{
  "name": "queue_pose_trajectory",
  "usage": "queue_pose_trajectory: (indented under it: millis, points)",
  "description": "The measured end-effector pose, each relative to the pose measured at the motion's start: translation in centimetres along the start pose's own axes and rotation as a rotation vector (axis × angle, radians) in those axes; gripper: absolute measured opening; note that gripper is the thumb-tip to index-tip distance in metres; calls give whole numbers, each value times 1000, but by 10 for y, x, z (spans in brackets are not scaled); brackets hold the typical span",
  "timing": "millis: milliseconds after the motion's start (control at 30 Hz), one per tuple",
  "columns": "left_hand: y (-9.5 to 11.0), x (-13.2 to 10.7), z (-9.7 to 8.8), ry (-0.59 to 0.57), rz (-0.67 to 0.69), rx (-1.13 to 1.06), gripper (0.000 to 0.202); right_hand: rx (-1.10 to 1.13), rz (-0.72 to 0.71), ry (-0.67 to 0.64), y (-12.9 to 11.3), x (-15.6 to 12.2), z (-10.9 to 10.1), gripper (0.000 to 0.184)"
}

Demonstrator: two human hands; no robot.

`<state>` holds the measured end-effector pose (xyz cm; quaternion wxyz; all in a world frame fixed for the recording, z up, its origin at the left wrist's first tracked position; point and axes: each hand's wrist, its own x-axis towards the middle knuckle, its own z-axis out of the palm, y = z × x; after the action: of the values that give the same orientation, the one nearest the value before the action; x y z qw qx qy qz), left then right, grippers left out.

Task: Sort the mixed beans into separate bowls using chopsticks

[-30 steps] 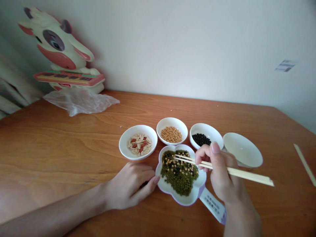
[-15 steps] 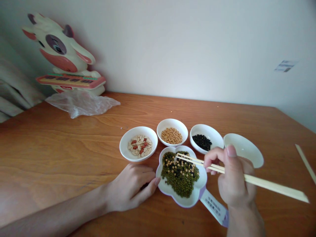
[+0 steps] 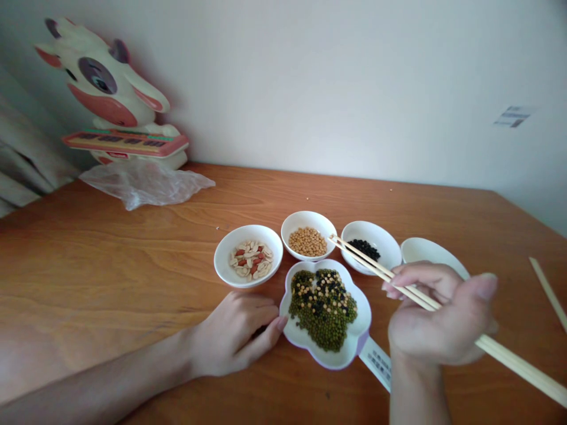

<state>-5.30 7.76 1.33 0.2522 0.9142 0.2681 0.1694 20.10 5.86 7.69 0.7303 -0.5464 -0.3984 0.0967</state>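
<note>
My right hand [image 3: 438, 313] is closed around a pair of light wooden chopsticks [image 3: 381, 268]. Their tips are over the right rim of a white bowl of yellow soybeans [image 3: 308, 242]; whether a bean sits between them I cannot make out. Below lies a white, flower-shaped dish [image 3: 290, 342] with a lilac edge and a labelled handle [image 3: 375, 361], partly covered by my right wrist. Green beans fill it, with black beans and soybeans mixed in on the far side. Against its left rim, my left hand [image 3: 241, 336] rests with fingers curled and the thumb on the edge.
Left of the soybeans stands a bowl of pale seeds and reddish nuts [image 3: 251, 260]; to their right, a bowl of black beans [image 3: 364, 249] and another white bowl [image 3: 427, 251]. A clear plastic bag [image 3: 150, 186], a cow toy keyboard [image 3: 128, 141] and a wooden stick [image 3: 548, 292] lie farther out.
My right hand has tilted and drawn right, lifting the chopstick tips from the beans in the flower-shaped dish to the soybean bowl's rim. My left hand stays at the dish.
</note>
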Motion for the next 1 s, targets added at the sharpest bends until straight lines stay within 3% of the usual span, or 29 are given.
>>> queue_pose_trajectory:
  millis: [200,333,567,767,1000]
  points:
    - [-1,0,0,-24,-23,10,38,-69,58,-221,18,4,2,69]
    - [0,-1,0,-37,-26,13,39,-101,40,-297,27,6,2,71]
    - [0,-2,0,-36,-35,-6,36,-80,20,-311,27,4,3,66]
    - [0,-4,0,41,-128,-99,25,-77,10,-312,29,5,2,65]
    - [1,-4,1,51,-46,-66,13,-55,-11,-295,32,5,4,66]
